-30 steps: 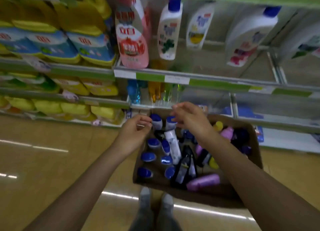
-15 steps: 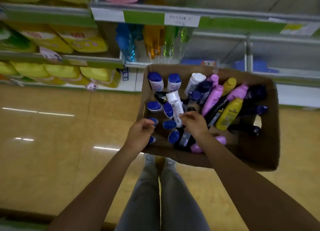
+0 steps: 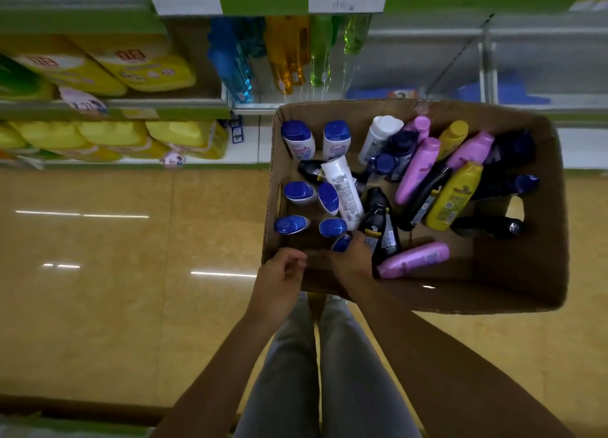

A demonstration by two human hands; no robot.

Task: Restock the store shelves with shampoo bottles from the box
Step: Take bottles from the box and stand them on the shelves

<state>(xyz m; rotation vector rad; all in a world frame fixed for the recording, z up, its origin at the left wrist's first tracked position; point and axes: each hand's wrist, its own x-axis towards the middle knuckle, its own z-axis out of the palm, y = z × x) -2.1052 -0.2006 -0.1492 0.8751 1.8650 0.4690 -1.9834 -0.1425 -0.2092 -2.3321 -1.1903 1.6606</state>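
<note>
Head cam view: tan shop floor (image 3: 115,240) to the left of both hands, shelves (image 3: 427,3) up ahead past them. Cardboard box (image 3: 539,240) sits right in front of the hands, full of shampoo bottles. Right hand (image 3: 353,260) is inside at the near-left corner, fingers curled on a blue-capped bottle (image 3: 341,242) standing roughly upright, so it's nearer. Left hand (image 3: 279,283) hovers loosely curled at the box's near rim, holding nothing I can see.

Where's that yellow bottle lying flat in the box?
In the head view, the yellow bottle lies in the right half of the cardboard box, between a black bottle on its left and dark bottles on its right.
</note>
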